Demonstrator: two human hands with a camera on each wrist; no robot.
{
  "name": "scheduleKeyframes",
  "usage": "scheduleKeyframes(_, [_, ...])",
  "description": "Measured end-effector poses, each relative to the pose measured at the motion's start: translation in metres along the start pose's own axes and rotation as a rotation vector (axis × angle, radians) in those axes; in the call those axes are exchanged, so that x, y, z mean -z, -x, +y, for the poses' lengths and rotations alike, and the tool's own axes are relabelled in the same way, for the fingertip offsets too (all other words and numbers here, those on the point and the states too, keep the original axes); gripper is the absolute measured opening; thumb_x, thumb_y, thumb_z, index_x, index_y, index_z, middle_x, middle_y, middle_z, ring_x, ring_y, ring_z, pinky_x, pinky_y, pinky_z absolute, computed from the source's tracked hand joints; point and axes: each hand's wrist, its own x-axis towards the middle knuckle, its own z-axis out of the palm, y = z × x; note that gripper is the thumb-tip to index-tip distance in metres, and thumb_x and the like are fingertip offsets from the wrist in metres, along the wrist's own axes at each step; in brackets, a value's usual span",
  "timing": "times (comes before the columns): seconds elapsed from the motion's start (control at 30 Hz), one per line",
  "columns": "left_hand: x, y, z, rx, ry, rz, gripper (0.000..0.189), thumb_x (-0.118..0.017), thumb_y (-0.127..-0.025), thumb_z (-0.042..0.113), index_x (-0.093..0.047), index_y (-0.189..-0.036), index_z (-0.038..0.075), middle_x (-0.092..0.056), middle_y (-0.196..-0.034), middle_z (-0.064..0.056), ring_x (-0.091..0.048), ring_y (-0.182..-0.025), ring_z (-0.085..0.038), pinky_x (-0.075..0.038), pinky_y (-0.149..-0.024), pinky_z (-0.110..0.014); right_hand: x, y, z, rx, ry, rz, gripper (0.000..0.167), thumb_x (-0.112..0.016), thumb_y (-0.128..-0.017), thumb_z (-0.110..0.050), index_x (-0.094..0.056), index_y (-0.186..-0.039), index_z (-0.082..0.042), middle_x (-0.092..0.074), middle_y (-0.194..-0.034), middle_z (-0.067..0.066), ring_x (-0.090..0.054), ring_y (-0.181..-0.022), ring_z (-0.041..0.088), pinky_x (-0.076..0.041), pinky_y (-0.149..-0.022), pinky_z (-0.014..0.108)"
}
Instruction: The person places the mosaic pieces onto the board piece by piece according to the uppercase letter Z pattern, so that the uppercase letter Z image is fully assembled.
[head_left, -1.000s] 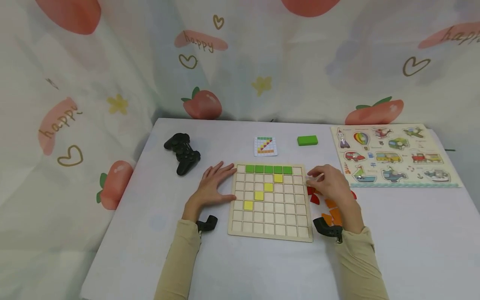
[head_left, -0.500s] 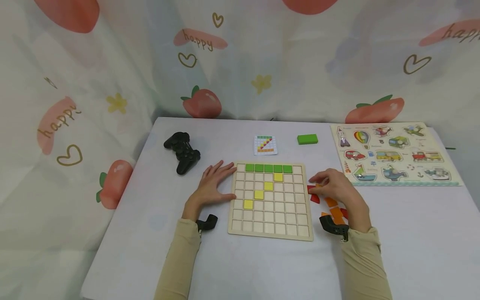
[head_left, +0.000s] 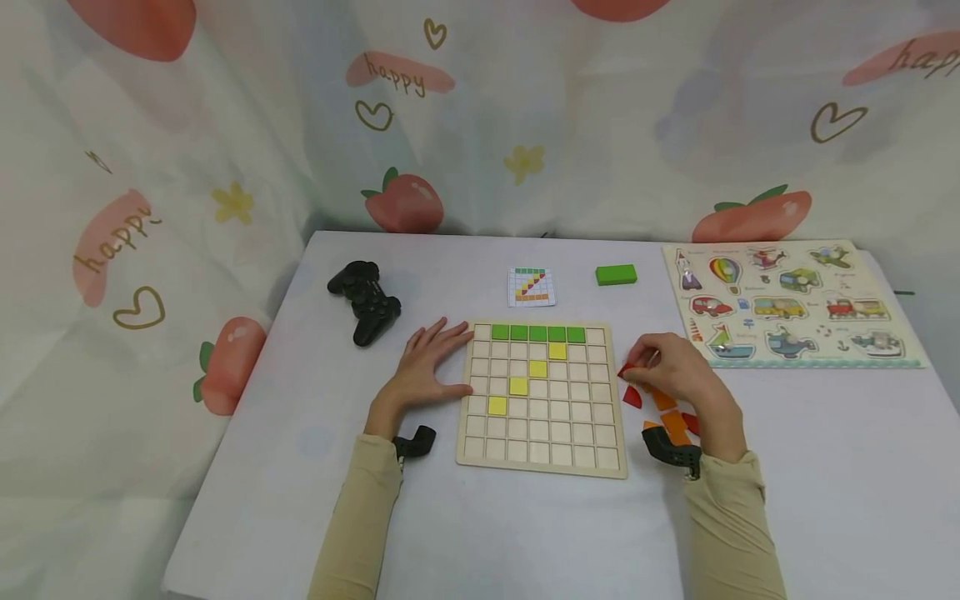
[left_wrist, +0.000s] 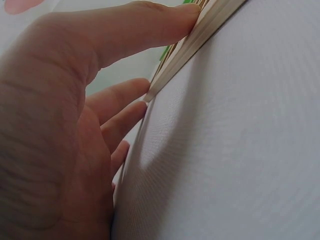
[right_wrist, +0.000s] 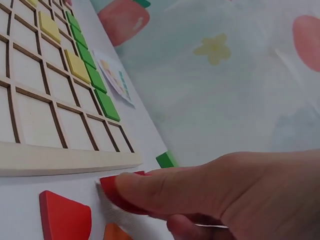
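Observation:
A wooden grid board lies in front of me with a row of green tiles along the top and three yellow tiles in a diagonal. My left hand lies flat on the table, its fingers spread against the board's left edge. Just right of the board, my right hand pinches a red piece that still touches the table; the right wrist view shows a finger curled over this red piece. More red and orange pieces lie beneath that hand.
A small pattern card and a green block lie behind the board. A black game controller sits to the left. A vehicle peg puzzle lies at the right. A strawberry-print curtain hangs behind the table.
My right hand has drawn back from the board's right edge to the loose pieces and taken a red one between its fingers. The left hand has stayed put.

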Motion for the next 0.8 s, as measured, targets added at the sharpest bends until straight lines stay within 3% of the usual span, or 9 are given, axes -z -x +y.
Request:
scheduleKeyframes(0.17, [0.000,0.000,0.000,-0.006,0.006,0.004,0.089,-0.072,-0.075,0.057,-0.042,-0.151,0.023,-0.031,-0.160,0.007,-0.010,-0.151,-0.022,-0.003,-0.119,-0.050,-0.010,-0.005,-0.006,0.078,-0.084,0.129,0.014,-0.070,-0.091,-0.010,-0.069,-0.101,0.000,-0.063,-0.089,0.011,-0.055,-0.081,0.027,-0.048,-0.065,0.029])
scheduleKeyframes(0.3, [0.001,0.000,0.001,0.003,0.005,-0.002,0.090,-0.072,-0.074,0.057,-0.041,-0.152,0.025,-0.030,-0.160,0.009,-0.009,-0.151,-0.020,-0.003,-0.120,-0.049,-0.028,-0.016,-0.017,0.148,-0.168,0.152,0.015,-0.067,-0.093,-0.008,-0.070,-0.104,0.001,-0.064,-0.097,0.015,-0.057,-0.085,0.027,-0.048,-0.072,0.032])
scheduleKeyframes(0.53, [0.000,-0.001,0.000,0.010,0.005,-0.008,0.090,-0.072,-0.075,0.058,-0.040,-0.152,0.026,-0.029,-0.160,0.011,-0.008,-0.151,-0.019,-0.002,-0.120,-0.048,-0.056,-0.028,-0.027,0.203,-0.085,0.239,0.014,-0.065,-0.092,-0.003,-0.073,-0.103,-0.001,-0.060,-0.101,0.016,-0.059,-0.087,0.029,-0.047,-0.074,0.040])
scheduleKeyframes(0.8, [0.000,-0.001,-0.001,0.009,0.002,-0.012,0.085,-0.070,-0.075,0.059,-0.044,-0.150,0.028,-0.028,-0.160,0.010,-0.008,-0.151,-0.019,-0.003,-0.120,-0.050,-0.062,-0.029,-0.034,0.171,0.026,0.305,0.012,-0.071,-0.090,-0.010,-0.076,-0.099,-0.005,-0.060,-0.097,0.013,-0.055,-0.080,0.027,-0.042,-0.065,0.038])
